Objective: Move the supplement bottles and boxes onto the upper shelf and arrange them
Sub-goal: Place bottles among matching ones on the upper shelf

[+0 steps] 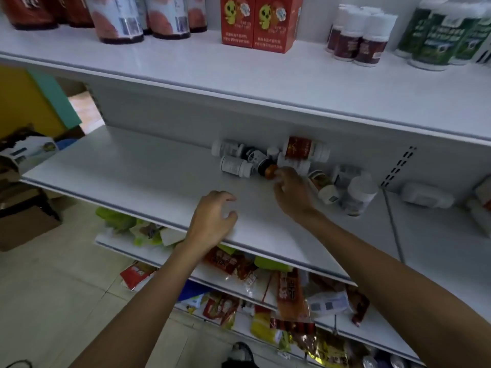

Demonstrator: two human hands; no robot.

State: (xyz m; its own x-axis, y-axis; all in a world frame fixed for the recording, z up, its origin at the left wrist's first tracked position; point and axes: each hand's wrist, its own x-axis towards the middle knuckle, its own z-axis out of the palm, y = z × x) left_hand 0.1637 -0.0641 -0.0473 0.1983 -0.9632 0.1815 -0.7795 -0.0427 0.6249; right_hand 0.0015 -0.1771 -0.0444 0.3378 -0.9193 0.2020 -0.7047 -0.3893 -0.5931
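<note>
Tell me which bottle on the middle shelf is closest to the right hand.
The dark bottle with the orange cap, lying on its side: the right hand is at its cap; the others have white caps.

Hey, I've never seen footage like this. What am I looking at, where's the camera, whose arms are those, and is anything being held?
There is no machine here: these are a person's two bare arms, filmed by one wide-angle camera worn on the head, looking forward and down. That lens is why the shelves look bent. The middle shelf carries a jumble of small supplement bottles lying on their sides, among them a white bottle, a red-labelled bottle and a dark bottle with an orange cap. The right hand reaches to that cap; blur hides whether it grips it. The left hand is over the shelf's front edge, fingers loosely curled, holding nothing. On the upper shelf stand orange-red boxes and more bottles, upright.
</note>
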